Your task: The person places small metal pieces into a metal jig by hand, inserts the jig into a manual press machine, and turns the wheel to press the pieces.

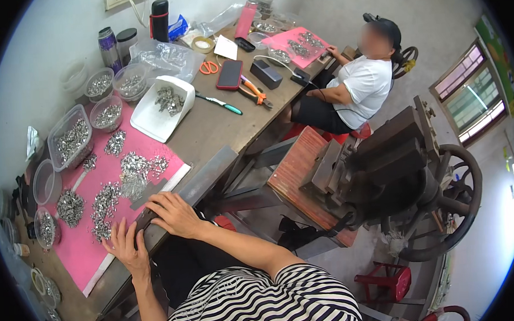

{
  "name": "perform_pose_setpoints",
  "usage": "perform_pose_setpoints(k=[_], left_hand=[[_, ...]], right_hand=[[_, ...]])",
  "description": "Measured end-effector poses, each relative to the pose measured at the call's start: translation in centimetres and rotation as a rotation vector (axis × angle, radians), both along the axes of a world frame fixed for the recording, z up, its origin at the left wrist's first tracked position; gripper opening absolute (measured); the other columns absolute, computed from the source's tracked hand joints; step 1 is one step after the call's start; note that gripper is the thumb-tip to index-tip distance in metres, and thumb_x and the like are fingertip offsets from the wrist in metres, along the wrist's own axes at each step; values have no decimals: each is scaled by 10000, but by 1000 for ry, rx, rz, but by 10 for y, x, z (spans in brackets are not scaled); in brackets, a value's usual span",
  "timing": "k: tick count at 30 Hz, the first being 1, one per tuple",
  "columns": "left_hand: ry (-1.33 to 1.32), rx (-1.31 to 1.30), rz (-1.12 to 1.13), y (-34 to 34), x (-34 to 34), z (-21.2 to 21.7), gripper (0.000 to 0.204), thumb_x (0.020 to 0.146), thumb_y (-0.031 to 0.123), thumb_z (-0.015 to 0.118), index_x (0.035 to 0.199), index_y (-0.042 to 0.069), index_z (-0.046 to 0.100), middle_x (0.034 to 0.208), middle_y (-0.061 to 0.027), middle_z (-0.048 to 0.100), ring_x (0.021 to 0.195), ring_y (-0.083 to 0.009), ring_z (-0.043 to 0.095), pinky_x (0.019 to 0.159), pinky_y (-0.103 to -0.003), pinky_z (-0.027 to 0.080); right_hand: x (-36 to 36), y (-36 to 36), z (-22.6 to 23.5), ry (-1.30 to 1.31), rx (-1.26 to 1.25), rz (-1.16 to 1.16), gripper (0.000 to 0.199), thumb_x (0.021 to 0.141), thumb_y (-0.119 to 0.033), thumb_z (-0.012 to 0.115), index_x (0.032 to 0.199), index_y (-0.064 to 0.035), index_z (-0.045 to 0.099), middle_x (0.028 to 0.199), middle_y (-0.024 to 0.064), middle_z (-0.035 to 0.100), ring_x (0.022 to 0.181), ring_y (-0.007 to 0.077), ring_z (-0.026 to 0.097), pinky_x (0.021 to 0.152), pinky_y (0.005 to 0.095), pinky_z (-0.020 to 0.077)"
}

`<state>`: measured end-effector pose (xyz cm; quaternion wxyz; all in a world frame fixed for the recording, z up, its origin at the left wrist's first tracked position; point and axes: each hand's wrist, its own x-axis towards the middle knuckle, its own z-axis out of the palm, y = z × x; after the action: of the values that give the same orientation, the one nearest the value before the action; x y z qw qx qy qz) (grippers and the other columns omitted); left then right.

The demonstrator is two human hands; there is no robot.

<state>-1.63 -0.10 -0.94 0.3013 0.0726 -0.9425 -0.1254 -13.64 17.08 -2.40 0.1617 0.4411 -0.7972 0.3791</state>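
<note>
My left hand (128,250) is at the table's near edge, its fingers stretched and apart beside a long heap of small shiny metal pieces (104,212) on a pink sheet (76,263). My right hand (177,216) lies over a dark metal block (143,220) at that edge, fingers extended and spread. Just beyond its fingertips is a flat grey metal strip (148,194). Thin silvery pins (133,187) lie beside the strip, below a brighter heap of metal pieces (135,163). Another round heap (70,208) sits farther left. Whatever is under my fingertips is too small to make out.
Clear tubs of metal parts (71,138) line the wall side. A white scoop (164,110), a phone (230,74), pliers (254,94) and orange scissors (208,67) lie farther along. A heavy hand-wheel press (385,165) stands at right; a seated person (361,91) works at the far end.
</note>
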Motion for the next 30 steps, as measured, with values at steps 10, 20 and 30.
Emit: perform_pose_setpoints(k=[10, 20, 30], left_hand=[[489, 705, -228, -7, 59, -35, 337, 1033, 59, 408, 1368, 21, 406, 1494, -303, 462, 1411, -427, 447, 1192, -565, 303], [332, 1683, 187, -53, 133, -11, 414, 1097, 216, 484, 1404, -58, 441, 1423, -271, 534, 1272, -329, 609, 981, -384, 564], [272, 860, 170, -25, 85, -8, 208, 1060, 81, 519, 1216, -38, 586, 1155, -145, 655, 1018, -208, 633, 948, -338, 502]], right_hand=[[3, -6, 3, -27, -14, 22, 501, 874, -240, 734, 1310, -50, 578, 1303, 121, 567, 1214, 343, 527, 997, 449, 447], [2, -3, 0, 11, -1, -2, 498, 871, -239, 735, 1299, -44, 571, 1317, 116, 550, 1239, 316, 514, 1000, 435, 437], [-1, 3, 27, -123, -135, 49, 512, 851, -176, 754, 1308, -32, 574, 1348, 151, 534, 1246, 342, 514, 1036, 438, 415]])
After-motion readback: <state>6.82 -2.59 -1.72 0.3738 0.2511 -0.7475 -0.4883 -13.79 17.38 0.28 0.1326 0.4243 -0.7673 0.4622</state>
